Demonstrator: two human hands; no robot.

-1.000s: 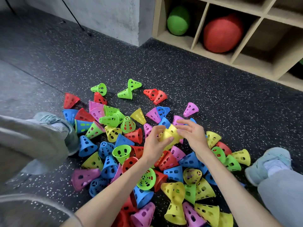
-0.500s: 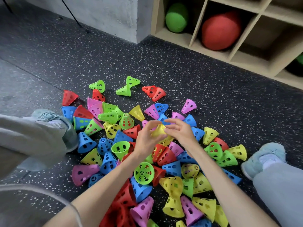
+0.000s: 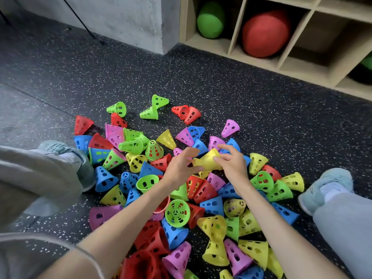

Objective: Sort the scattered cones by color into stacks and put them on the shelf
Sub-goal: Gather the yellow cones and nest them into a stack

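Through the head camera I see both of my hands meeting just above the middle of the frame, over a heap of perforated cones (image 3: 181,198) in red, blue, green, yellow and pink spread across the dark speckled floor (image 3: 251,109). My right hand (image 3: 233,166) grasps a yellow cone (image 3: 207,160), or perhaps a few nested together, I cannot tell which, with its fingers curled over the wide end. My left hand (image 3: 179,168) pinches the narrow end of the same piece with thumb and fingertips, so it lies roughly sideways between the two hands, lifted above the pile. Most cones lie tipped on their sides; one green cone (image 3: 154,151) left of my hands stands upright, and another green cone (image 3: 177,212) below my left forearm shows its open mouth toward me. A cluster of yellow cones (image 3: 215,238) lies at lower centre-right, and some red ones (image 3: 149,244) sit nested at the bottom edge. My shoes frame the heap, one at the left edge (image 3: 80,166) and one at the right (image 3: 326,188). At the upper right stands the wooden shelf (image 3: 237,49), well apart from the cones, with a green ball (image 3: 211,20) in one compartment and a red ball (image 3: 265,34) in the next.
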